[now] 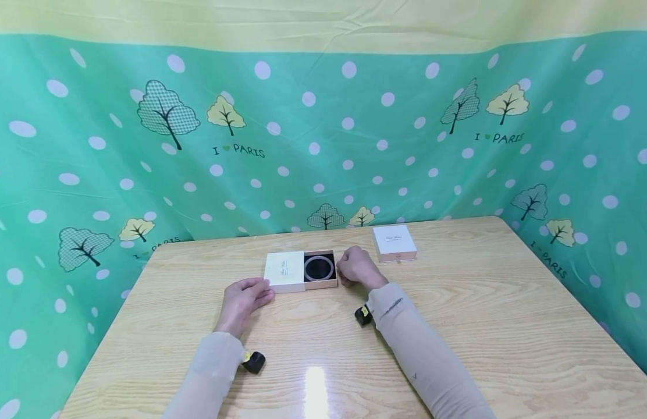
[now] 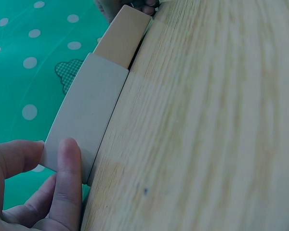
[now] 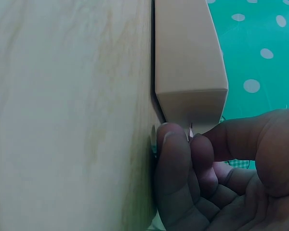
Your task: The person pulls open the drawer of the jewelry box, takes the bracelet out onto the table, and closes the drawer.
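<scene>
A white box sleeve (image 1: 284, 270) with small print lies on the table, its pinkish drawer (image 1: 322, 284) pulled partway out to the right. Inside the drawer, a greyish bangle-like ring (image 1: 307, 269) sits on a dark lining. My left hand (image 1: 245, 298) holds the sleeve's left end; in the left wrist view its thumb and a finger (image 2: 69, 166) pinch the near corner. At the drawer's right end, the curled fingers of my right hand (image 1: 359, 267) pinch a small pale pull tab (image 3: 190, 133), mostly hidden by the fingertips.
Another white box (image 1: 394, 243), closed and with a pinkish front, stands behind and to the right of my right hand. The wooden table (image 1: 459, 302) ends at the back against a green dotted curtain (image 1: 313, 145). Each wrist wears a small black camera.
</scene>
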`<state>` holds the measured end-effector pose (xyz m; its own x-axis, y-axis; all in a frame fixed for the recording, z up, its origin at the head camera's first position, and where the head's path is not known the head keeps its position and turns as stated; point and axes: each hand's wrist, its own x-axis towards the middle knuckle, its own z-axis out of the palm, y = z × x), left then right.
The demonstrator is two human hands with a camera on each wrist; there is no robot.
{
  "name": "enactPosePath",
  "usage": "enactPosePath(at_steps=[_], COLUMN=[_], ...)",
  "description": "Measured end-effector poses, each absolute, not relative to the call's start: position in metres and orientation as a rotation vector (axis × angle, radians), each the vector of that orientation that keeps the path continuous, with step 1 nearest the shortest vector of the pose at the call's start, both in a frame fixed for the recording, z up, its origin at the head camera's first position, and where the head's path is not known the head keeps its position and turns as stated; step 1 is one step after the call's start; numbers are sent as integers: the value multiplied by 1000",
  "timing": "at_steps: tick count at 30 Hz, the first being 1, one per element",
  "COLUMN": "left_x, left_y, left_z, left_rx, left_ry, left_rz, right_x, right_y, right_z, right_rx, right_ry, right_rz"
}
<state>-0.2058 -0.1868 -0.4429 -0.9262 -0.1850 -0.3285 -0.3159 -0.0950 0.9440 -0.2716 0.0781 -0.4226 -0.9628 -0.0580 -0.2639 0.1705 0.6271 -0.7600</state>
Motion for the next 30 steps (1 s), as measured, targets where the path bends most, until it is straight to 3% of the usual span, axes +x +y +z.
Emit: enactPosePath(at_steps=[30], left_x=[-206], left_y=[-187], left_z=[-444], left_rx=[-570], left_ry=[2032], left_rz=[2212], right_x=[-271], right_y=[80], right_z=[-424], right_rx=[81], right_ry=[2595], right_rz=[-1260])
